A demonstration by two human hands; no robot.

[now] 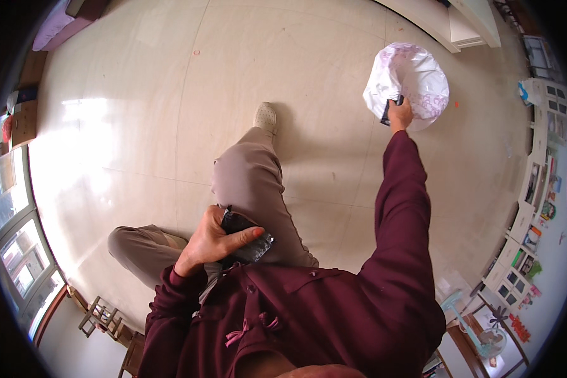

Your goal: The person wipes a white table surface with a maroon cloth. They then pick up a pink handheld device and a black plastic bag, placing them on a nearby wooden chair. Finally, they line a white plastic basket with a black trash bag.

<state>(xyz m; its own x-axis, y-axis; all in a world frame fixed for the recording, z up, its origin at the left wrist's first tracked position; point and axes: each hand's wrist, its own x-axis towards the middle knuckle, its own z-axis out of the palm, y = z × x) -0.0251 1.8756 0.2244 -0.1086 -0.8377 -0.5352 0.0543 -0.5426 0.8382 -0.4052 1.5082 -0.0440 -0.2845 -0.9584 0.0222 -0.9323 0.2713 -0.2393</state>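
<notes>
My left hand (215, 238) is closed around a crinkled, shiny black packet (253, 248), held over my thigh with the thumb across it. Out at arm's length, my right hand (400, 115) grips a small dark item (385, 115) at the near rim of a round bin. Whether that item is a packet or a piece of wrapping, I cannot tell. The bin is lined with a white plastic bag (430, 78) with faint purple print, folded out over the rim. Part of the liner's near side is hidden by my right hand.
Glossy beige floor tiles (312, 71) surround my shoe (265, 117). A pale furniture piece (472, 23) stands beyond the bin. White cabinets (522, 222) line the right side, with a pale green fan (491, 340) at lower right. Glazed doors (23, 250) are at left.
</notes>
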